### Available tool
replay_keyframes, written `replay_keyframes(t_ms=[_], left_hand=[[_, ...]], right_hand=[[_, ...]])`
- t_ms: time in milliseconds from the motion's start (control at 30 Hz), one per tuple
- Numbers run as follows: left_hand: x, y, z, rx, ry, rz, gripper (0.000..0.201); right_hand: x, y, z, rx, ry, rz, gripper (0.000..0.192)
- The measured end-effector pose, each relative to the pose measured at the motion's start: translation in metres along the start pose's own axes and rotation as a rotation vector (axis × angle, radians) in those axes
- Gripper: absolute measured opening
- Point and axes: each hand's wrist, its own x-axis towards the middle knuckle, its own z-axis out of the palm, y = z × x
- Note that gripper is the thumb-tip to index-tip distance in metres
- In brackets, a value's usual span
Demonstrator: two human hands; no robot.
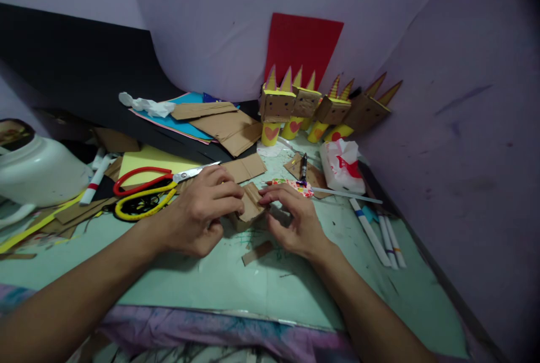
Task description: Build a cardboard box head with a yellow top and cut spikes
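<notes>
Head view, box: a small, brown, open-topped box of folded cardboard (250,205) sits between the fingers of both hands, just above or on the pale green table (219,290); its underside is out of sight.
Left hand: the left hand (198,208) has bent fingers pressed to the box's left edge, holding that side.
Right hand: the right hand (295,222) grasps the opposite edge lightly, fingertips on the rim.
Cardboard: probably very light, stiff along flat panels but weak at folds; dry and not slippery, yet easily creased (corrugated board dents under a hard pinch).
Hold: best taken by opposite side walls, low and near the corners, with little inward squeeze.
Strip: a loose brown cardboard strip (257,252) lies nearer the wearer than the fingers, apart from both hands.
Scissors: metal scissors with red and yellow handles (185,175) lie beyond the left fingers; whether the blades touch that hand cannot be told.
Hidden: the left thumb's contact and the box's inside are hard to make out.
Cut off: a white rounded pot (42,169), far left of the left fingers, leaves the frame.
</notes>
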Motion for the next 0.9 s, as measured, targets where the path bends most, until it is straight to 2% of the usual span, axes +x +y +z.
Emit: replay_keyframes(t_ms=[333,600,733,900], left_hand=[[0.0,0.0,-0.001,0.005,-0.005,0.013,0.037],[0.0,-0.001,0.003,0.025,0.008,0.009,0.023],[-0.001,0.002,0.006,0.071,0.037,-0.001,0.016],[-0.003,0.005,0.005,0.033,0.053,-0.06,0.02]], right_hand=[[-0.003,0.006,0.002,-0.063,0.039,-0.016,0.023],[-0.003,-0.006,-0.001,-0.154,-0.012,0.001,0.025],[-0.005,-0.015,0.008,-0.247,-0.037,0.074,0.032],[-0.01,-0.021,0.023,-0.363,-0.079,0.233,0.046]])
